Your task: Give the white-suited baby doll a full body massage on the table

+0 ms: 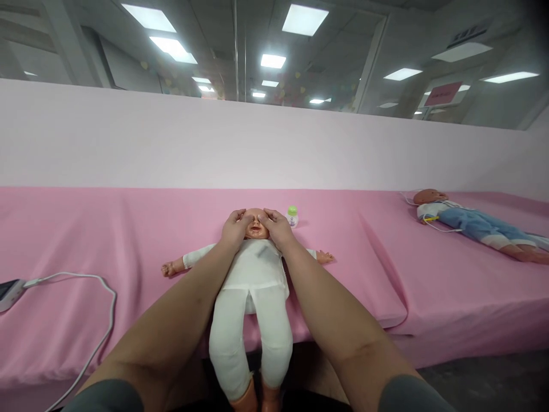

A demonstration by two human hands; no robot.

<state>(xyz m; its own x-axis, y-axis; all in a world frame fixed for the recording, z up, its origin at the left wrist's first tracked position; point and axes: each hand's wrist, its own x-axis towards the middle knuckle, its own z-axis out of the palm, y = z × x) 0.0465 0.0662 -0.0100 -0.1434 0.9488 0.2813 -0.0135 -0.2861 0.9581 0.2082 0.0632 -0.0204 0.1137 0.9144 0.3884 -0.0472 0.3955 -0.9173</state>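
Hands [256, 228] on doll [253, 274], pink-sheeted bed [128, 240]

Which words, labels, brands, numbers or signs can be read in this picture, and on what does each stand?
None can be read.
Pink rectangular sign behind the glass: dark marks, too blurred.
Grey hanging ceiling sign: characters too small.
Small white bottle with a green cap beside the white-clothed plastic baby doll: no legible label.

Pink sheet [107, 229] covering a long padded table, pale pink partition [171, 137] rising behind, ceiling light panels [303, 19] glowing overhead, dark floor [493, 377] showing lower right.
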